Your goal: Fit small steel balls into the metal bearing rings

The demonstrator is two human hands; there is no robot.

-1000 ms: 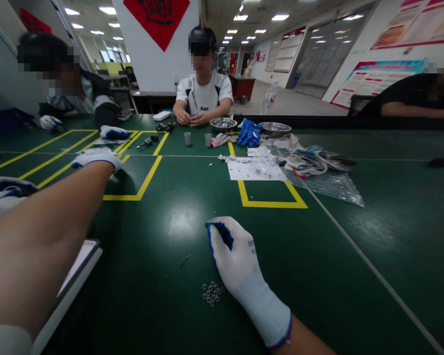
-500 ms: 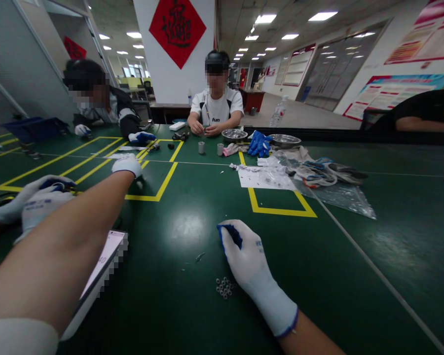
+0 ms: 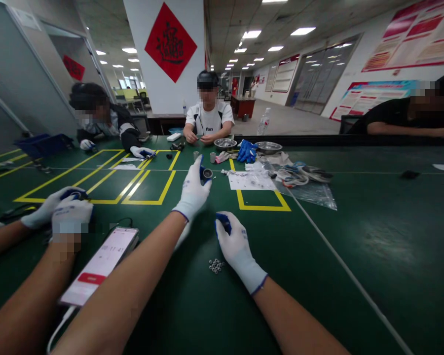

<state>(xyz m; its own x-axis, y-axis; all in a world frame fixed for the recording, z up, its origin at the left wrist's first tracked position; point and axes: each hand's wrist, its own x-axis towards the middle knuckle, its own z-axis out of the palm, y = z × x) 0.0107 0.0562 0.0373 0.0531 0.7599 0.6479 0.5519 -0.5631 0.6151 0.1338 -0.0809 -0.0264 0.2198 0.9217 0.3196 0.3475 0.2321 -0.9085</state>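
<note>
My left hand [image 3: 194, 188], in a white glove with a blue palm, reaches over the middle of the green table. Its thumb and fingers grip a round metal ring-shaped part [image 3: 207, 173], whose open end faces me. To the right and closer to me, my right hand [image 3: 235, 237] wears the same kind of glove. Its fingers are curled and the thumb is drawn in toward them; whether anything is inside is hidden. Just left of that hand lies a small pile of metal nuts [image 3: 216, 266]. Two grey cylinders [image 3: 212, 157] stand beyond my left hand.
A phone [image 3: 99, 266] with a cable lies left of my left forearm. A co-worker's gloved hands [image 3: 72, 209] work beside it. White paper [image 3: 251, 181], a plastic bag [image 3: 318, 195], gloves [image 3: 247, 152] and metal bowls [image 3: 269, 146] lie ahead. Two people sit opposite.
My left hand has swung right from the yellow-taped area to the table's middle, and the ring-shaped part now shows in it. My right hand stays curled near the nuts. The view has shifted slightly.
</note>
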